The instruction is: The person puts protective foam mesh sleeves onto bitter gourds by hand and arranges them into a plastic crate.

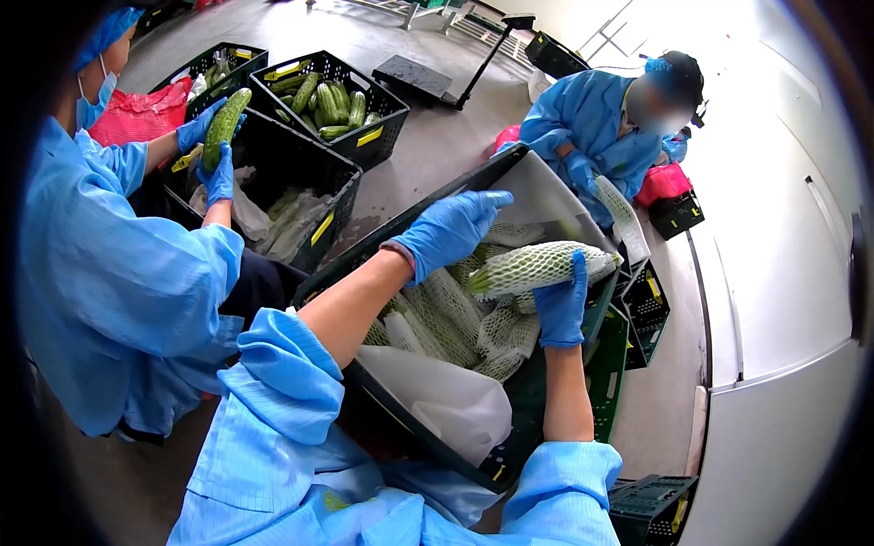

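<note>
Grey floor (442,136) is stretching beyond a black plastic crate (391,118), its yellow label (370,136) appearing too small to read. The blue-gloved right hand (562,308) is gripping a long green vegetable in white foam netting (537,270) above a dark-green plastic crate (526,437); the blue-gloved left hand (448,229) is hovering apart, fingers extended. Open room is showing over the white sheet liner (555,202) beyond.

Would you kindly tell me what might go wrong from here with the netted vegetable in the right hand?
First, the long green vegetable in white foam netting is held by the blue-gloved right hand alone, with the blue-gloved left hand apart from it, so it could slip.

Second, it is above a pile of similar netted vegetables, so a drop might bruise both.

Third, the loose white liner sheet could fold over or catch.
</note>
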